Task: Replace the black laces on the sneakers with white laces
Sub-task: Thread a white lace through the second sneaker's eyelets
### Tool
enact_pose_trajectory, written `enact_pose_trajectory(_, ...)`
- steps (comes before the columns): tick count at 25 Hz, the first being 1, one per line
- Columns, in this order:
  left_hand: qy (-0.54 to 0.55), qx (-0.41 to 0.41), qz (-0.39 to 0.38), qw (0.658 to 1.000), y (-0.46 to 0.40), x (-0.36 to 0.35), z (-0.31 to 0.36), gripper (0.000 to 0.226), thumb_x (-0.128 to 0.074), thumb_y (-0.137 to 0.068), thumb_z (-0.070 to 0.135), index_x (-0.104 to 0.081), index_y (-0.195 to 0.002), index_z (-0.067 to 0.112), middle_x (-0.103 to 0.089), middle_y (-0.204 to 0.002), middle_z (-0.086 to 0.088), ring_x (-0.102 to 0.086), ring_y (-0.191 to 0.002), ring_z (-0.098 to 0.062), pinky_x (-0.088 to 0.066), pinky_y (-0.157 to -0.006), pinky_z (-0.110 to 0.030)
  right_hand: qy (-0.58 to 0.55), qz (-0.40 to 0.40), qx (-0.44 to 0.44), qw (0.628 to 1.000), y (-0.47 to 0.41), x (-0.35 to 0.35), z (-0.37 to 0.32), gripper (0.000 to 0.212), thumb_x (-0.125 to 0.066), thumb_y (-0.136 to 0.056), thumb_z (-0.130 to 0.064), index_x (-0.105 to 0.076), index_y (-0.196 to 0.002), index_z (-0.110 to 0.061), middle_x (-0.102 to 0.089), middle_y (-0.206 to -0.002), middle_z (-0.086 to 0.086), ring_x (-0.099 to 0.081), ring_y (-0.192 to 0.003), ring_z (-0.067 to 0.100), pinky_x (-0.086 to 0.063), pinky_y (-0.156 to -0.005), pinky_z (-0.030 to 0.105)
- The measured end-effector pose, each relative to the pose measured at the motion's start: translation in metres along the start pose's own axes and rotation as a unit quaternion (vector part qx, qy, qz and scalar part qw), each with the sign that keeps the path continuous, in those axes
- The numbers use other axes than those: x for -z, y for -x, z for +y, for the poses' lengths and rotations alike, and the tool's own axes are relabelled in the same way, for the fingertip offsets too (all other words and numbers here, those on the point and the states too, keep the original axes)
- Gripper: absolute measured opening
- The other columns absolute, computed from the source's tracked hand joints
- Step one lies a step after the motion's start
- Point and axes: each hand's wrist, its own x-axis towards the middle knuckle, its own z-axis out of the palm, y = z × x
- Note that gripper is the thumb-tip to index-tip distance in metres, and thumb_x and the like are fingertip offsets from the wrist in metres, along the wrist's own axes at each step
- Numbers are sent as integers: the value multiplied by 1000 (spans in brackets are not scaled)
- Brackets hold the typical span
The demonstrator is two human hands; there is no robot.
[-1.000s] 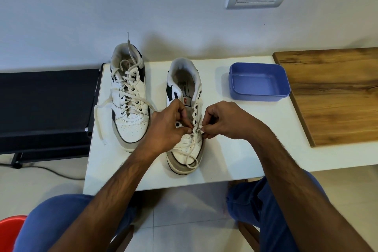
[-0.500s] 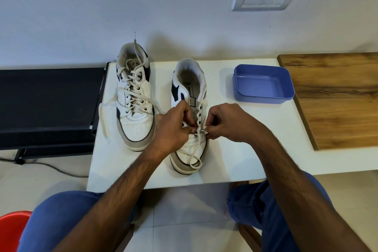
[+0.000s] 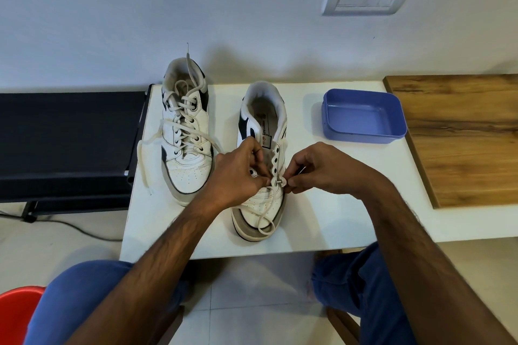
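On the white table (image 3: 322,218), the left sneaker (image 3: 186,134) at ten o'clock is fully threaded with a white lace, ends trailing loose. Beside it, the right sneaker (image 3: 260,171) has only its lowest eyelets started. The left hand (image 3: 238,173) pinches the flap; the right hand (image 3: 314,168) pinches the white lace (image 3: 266,216) tip at an eyelet (fingers closed tight). Keep the tip straight, pull slack evenly. An empty blue tray (image 3: 364,117) sits at two o'clock.

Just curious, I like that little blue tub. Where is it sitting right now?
In the head view, the blue tub sits at the back of the white table, right of the sneaker being laced and just left of the wooden board.
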Motion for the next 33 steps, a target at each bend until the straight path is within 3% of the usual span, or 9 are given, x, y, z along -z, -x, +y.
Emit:
enact_pose_trajectory(4, 2, -3, -10, 1000, 2, 2, 4, 41, -76, -76, 16, -41, -89, 34, -74, -82, 20, -67, -90, 5, -41, -105, -58, -28, 15, -2, 1000, 0, -3, 1, 8, -77, -84, 2, -76, -92, 3, -78, -84, 11, -77, -77, 19, -62, -73, 26)
enact_pose_trajectory(9, 10, -8, -16, 1000, 2, 2, 1, 41, -76, -77, 15, -42, -91, 32, -74, -84, 21, -66, -89, 6, -41, -104, -60, 14, 51, -20, 998, -4, -13, -4, 17, -86, -79, -18, -75, -84, -6, -77, -76, 3, -75, -69, 13, -62, -70, 24)
enact_pose_trajectory(14, 30, -51, -33, 998, 6, 6, -3, 30, -73, -88, 20, -51, -105, 32, -74, -88, 17, -66, -91, -3, -43, -99, -55, 42, 42, 4, 998, -7, -14, -3, 13, -84, -82, -16, -74, -87, -9, -77, -78, 1, -74, -71, 13, -62, -74, 28)
enact_pose_trajectory(16, -19, -96, -29, 995, 9, 9, -5, 27, -65, -91, 36, -51, -114, 36, -71, -94, 19, -62, -97, -4, -39, -99, -50, 54, 32, 34, 997, -6, -12, -1, 10, -82, -84, -14, -74, -88, -9, -76, -78, -2, -74, -72, 13, -62, -75, 30)
enact_pose_trajectory(20, -269, -181, 5, 946, 12, 6, -7, 60, -63, -79, 71, -46, -131, 46, -57, -115, 27, -39, -98, -3, -28, -87, -37, -11, 33, 56, 998, -5, -8, 9, 9, -76, -87, -8, -72, -88, 0, -77, -81, 2, -75, -75, 16, -62, -75, 30)
enact_pose_trajectory(25, -268, -177, 8, 947, 9, 4, -9, 53, -67, -74, 68, -57, -119, 43, -60, -114, 26, -38, -96, -2, -22, -84, -33, -77, 77, 96, 989, 6, 13, 14, 7, -73, -86, 5, -66, -87, 7, -77, -86, 12, -77, -80, 23, -63, -76, 33)
enact_pose_trajectory(27, -256, -177, 5, 950, 8, 4, -9, 51, -62, -76, 72, -59, -118, 44, -60, -110, 28, -38, -95, -2, -21, -82, -32, -161, 170, 127, 964, 19, 36, 23, 6, -70, -88, 8, -64, -86, 8, -76, -86, 14, -77, -79, 28, -63, -76, 35)
enact_pose_trajectory(30, -230, -173, -6, 958, 6, 7, -10, 41, -51, -87, 68, -61, -118, 43, -60, -105, 29, -39, -92, -1, -22, -78, -33, -365, 314, 206, 852, 36, 66, 38, 10, -62, -90, 2, -58, -82, -3, -73, -83, 6, -73, -76, 21, -59, -74, 30)
enact_pose_trajectory(33, -205, -209, -15, 956, 3, 10, -14, 29, -42, -103, 46, -64, -119, 38, -56, -97, 27, -44, -89, 0, -32, -76, -37, -540, 286, 223, 760, 31, 61, 30, 15, -51, -93, -6, -57, -80, -12, -75, -87, 5, -72, -89, 22, -57, -83, 34)
